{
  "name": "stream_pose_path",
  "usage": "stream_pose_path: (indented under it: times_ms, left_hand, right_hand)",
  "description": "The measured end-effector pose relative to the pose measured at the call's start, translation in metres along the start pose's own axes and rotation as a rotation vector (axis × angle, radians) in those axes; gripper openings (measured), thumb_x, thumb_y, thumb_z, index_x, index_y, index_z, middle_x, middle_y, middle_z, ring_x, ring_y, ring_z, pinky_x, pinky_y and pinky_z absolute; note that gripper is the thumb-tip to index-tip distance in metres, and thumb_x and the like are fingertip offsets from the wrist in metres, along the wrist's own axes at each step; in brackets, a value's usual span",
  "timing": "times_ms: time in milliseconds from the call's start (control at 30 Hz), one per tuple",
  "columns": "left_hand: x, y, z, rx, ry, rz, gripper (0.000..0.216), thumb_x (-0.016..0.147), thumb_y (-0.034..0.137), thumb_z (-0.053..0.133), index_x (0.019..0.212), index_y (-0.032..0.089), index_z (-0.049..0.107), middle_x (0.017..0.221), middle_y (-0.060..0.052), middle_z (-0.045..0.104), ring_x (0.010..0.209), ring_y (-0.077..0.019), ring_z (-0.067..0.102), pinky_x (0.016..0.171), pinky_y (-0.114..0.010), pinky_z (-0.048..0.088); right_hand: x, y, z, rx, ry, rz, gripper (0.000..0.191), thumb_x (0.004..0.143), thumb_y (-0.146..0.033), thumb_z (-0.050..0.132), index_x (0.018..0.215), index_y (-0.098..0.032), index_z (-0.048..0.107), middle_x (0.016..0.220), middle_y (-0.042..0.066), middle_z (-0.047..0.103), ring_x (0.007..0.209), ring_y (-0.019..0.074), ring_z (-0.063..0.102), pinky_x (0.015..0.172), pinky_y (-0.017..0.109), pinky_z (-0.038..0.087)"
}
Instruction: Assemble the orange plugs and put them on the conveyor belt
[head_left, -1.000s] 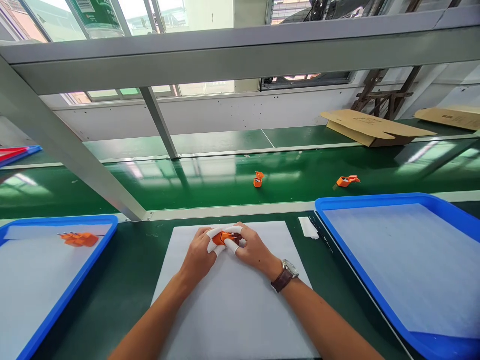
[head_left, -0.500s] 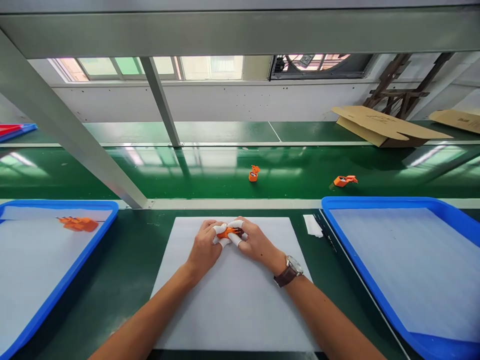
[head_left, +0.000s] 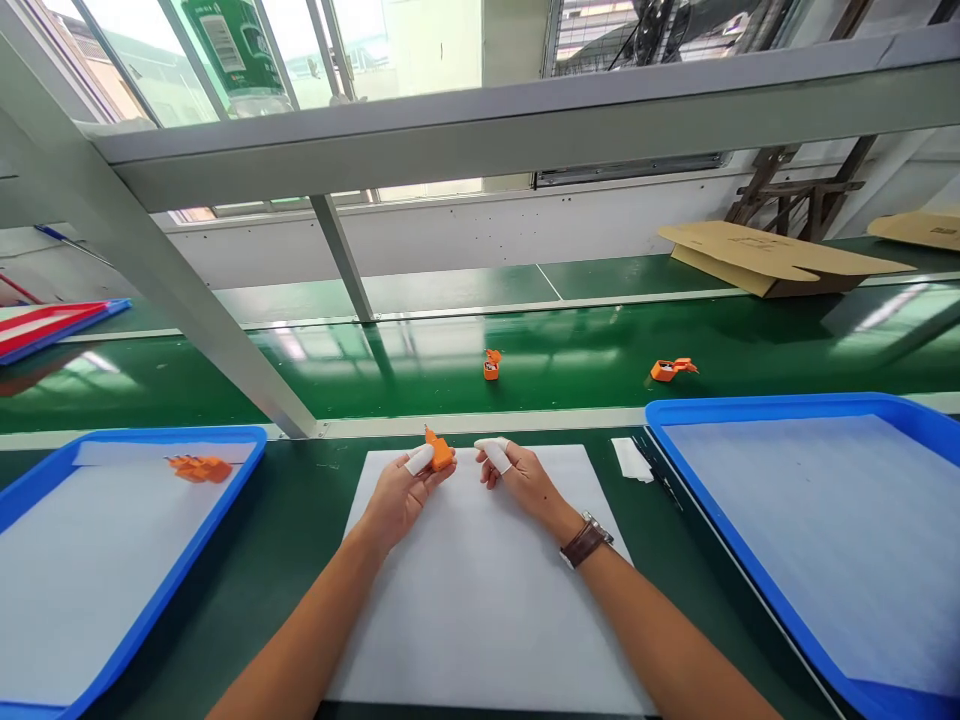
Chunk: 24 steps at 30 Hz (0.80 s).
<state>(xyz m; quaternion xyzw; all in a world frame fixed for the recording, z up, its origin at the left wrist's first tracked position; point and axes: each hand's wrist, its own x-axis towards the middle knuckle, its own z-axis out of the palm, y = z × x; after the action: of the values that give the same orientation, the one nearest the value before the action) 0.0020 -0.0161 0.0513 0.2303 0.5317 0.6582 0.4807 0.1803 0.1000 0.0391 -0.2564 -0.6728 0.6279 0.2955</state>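
My left hand (head_left: 403, 490) grips a small orange plastic piece (head_left: 439, 452) between thumb and fingers; a narrow tip on it points up and away. A short gap to the right, my right hand (head_left: 517, 475) hovers with loosely bent fingers and nothing visible in them. White finger covers show on both hands, and a watch (head_left: 586, 540) is on the right wrist. Under the hands lies a white sheet (head_left: 487, 600). Inside the left blue tray (head_left: 247, 470) rests a clump of orange pieces (head_left: 201, 468).
A paper-lined blue tray (head_left: 750, 402) stands on the right, beside a white scrap (head_left: 631, 459) and thin dark tools (head_left: 661, 470). Two orange pieces, one (head_left: 491, 366) central and another (head_left: 673, 370) rightward, sit on the green belt (head_left: 570, 350). A metal post (head_left: 202, 290) slants at left; cardboard (head_left: 780, 255) lies behind.
My hands have come apart; both were on the orange piece, and now only the left holds it, turned with its tip upward. The camera view has tilted up and shifted slightly.
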Motion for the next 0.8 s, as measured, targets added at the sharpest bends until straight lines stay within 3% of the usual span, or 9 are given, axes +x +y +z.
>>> stream_pose_path:
  times_ms: [67,133,200,267,333,400,533,667,800]
  left_hand:
    - [0.001,0.007,0.000,-0.174,0.009,-0.066,0.025,0.086,0.035,0.071,0.099,0.014,0.071,0.111,-0.014,0.072,0.113,-0.0251,0.067,0.102,-0.038,0.055]
    - [-0.003,0.013,0.000,-0.179,0.031,-0.021,0.024,0.085,0.035,0.073,0.098,0.014,0.072,0.110,-0.014,0.072,0.109,-0.0243,0.068,0.100,-0.038,0.056]
    - [-0.011,0.020,-0.004,-0.059,0.068,0.089,0.030,0.082,0.035,0.076,0.101,0.013,0.073,0.112,-0.015,0.072,0.105,-0.0254,0.069,0.097,-0.040,0.056]
    - [-0.020,0.033,-0.019,0.133,0.185,0.243,0.036,0.077,0.032,0.079,0.107,0.014,0.072,0.112,-0.014,0.073,0.102,-0.0274,0.070,0.094,-0.045,0.056]
    - [-0.031,0.054,-0.049,0.308,0.387,0.389,0.039,0.075,0.028,0.079,0.111,0.017,0.070,0.110,-0.011,0.075,0.103,-0.0284,0.070,0.093,-0.048,0.056]
    - [-0.044,0.085,-0.093,0.420,0.627,0.491,0.039,0.076,0.024,0.076,0.114,0.018,0.068,0.112,-0.009,0.074,0.107,-0.0273,0.069,0.094,-0.047,0.055]
    - [-0.076,0.144,-0.191,0.545,1.074,0.527,0.047,0.080,0.021,0.068,0.125,0.013,0.057,0.125,-0.013,0.066,0.119,-0.0270,0.062,0.098,-0.042,0.052]
    - [-0.094,0.156,-0.255,0.629,1.241,0.327,0.028,0.075,0.014,0.074,0.100,0.008,0.064,0.102,-0.012,0.071,0.106,-0.0298,0.066,0.095,-0.045,0.051]
    - [-0.092,0.145,-0.281,0.678,1.231,0.197,0.020,0.090,0.028,0.067,0.102,0.012,0.066,0.102,-0.006,0.069,0.094,-0.0203,0.067,0.086,-0.041,0.056]
  right_hand:
    - [-0.001,-0.001,0.000,-0.055,-0.027,-0.036,0.039,0.096,-0.053,0.050,0.088,-0.018,0.066,0.072,0.002,0.066,0.064,0.0166,0.061,0.067,0.030,0.049]
    - [-0.003,-0.001,0.001,-0.104,-0.044,-0.064,0.038,0.096,-0.052,0.049,0.087,-0.019,0.066,0.073,0.002,0.066,0.066,0.0173,0.061,0.067,0.030,0.049]
    - [-0.006,0.000,0.001,-0.146,-0.054,-0.073,0.038,0.096,-0.052,0.049,0.088,-0.019,0.067,0.074,0.003,0.067,0.067,0.0182,0.062,0.068,0.031,0.049]
    - [-0.007,0.002,0.001,-0.177,-0.066,-0.072,0.038,0.095,-0.053,0.050,0.092,-0.019,0.068,0.075,0.003,0.067,0.068,0.0190,0.062,0.069,0.032,0.049]
    - [-0.008,0.006,0.001,-0.193,-0.070,-0.069,0.038,0.094,-0.053,0.052,0.098,-0.019,0.069,0.074,0.003,0.067,0.069,0.0201,0.062,0.068,0.033,0.049]
    - [-0.007,0.009,0.001,-0.200,-0.084,-0.068,0.039,0.093,-0.053,0.053,0.104,-0.019,0.069,0.074,0.004,0.067,0.071,0.0212,0.062,0.070,0.033,0.050]
    - [-0.007,0.013,0.002,-0.222,-0.093,-0.056,0.042,0.091,-0.054,0.055,0.110,-0.019,0.070,0.075,0.005,0.068,0.072,0.0229,0.063,0.071,0.035,0.050]
    - [-0.008,0.010,0.005,-0.238,-0.086,-0.057,0.041,0.088,-0.054,0.058,0.106,-0.020,0.072,0.078,0.005,0.070,0.073,0.0235,0.065,0.069,0.034,0.050]
    - [-0.008,0.007,0.006,-0.277,-0.077,-0.040,0.039,0.087,-0.053,0.059,0.107,-0.022,0.072,0.077,0.005,0.070,0.071,0.0239,0.064,0.067,0.034,0.050]
